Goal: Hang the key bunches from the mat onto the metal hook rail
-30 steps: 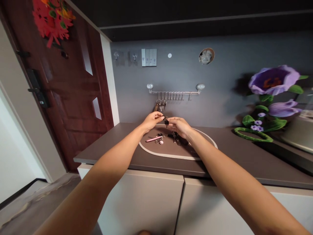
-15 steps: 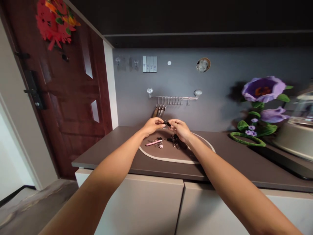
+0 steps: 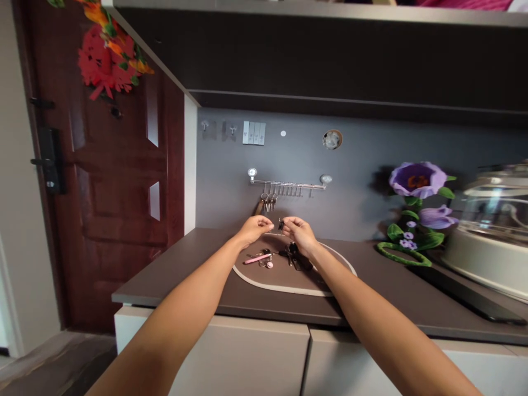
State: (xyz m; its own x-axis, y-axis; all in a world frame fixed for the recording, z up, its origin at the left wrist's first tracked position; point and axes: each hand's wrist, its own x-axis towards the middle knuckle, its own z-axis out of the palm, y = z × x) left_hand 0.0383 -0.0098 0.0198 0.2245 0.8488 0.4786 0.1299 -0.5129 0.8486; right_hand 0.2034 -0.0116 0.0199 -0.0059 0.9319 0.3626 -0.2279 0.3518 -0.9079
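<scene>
My right hand (image 3: 300, 232) pinches a small black item with a metal ring (image 3: 281, 224) above the far part of an oval mat (image 3: 280, 287). My left hand (image 3: 254, 229) is just left of it, fingertips pressed together; whatever it may hold is too small to make out. On the mat lie a pink stick-like item (image 3: 257, 258) with a small pink round charm (image 3: 269, 265), and a bunch of black items and keys (image 3: 293, 256), partly under my right hand. Several keys (image 3: 269, 202) hang from the left hooks of a wall rail (image 3: 289, 185).
Right on the counter (image 3: 165, 275) are purple artificial flowers (image 3: 418, 180), a flat black object (image 3: 466, 294) and a clear-domed appliance (image 3: 487, 242). A dark shelf (image 3: 313, 60) overhangs the counter. A red door (image 3: 124, 181) stands at the left.
The view has tilted up, showing more of the shelf. My hands have drawn slightly apart; the black item that was between both is now at my right fingertips.
</scene>
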